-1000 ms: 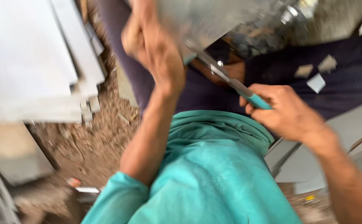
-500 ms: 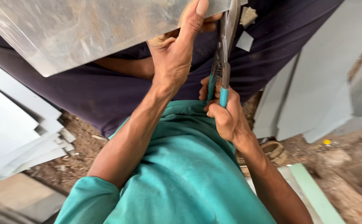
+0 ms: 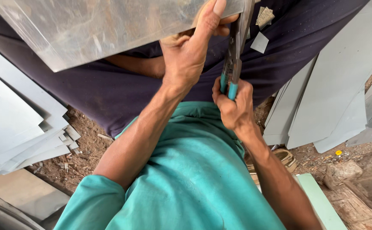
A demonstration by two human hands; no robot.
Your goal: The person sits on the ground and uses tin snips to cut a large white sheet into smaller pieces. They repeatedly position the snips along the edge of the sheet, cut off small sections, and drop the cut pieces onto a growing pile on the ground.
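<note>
My left hand (image 3: 192, 51) grips the near edge of a large shiny metal sheet (image 3: 92, 30) held over my lap, thumb on top of it. My right hand (image 3: 233, 104) is closed around the teal handles of metal snips (image 3: 236, 51), whose blades point away from me and meet the sheet's right edge beside my left thumb. Dark purple trousers (image 3: 109, 93) and a teal shirt (image 3: 194, 179) fill the middle of the view.
Stacked grey metal sheets (image 3: 20, 127) lie on the dirt at the left, and more grey sheets (image 3: 335, 102) lean at the right. Small offcuts (image 3: 260, 40) rest on the trousers. A sandal (image 3: 285, 157), stones and a pale green board (image 3: 320, 200) sit on the ground at lower right.
The view has swung and steadied. My right hand brought the snips from the right up to the sheet's edge, and my left hand now holds the sheet flat over my lap.
</note>
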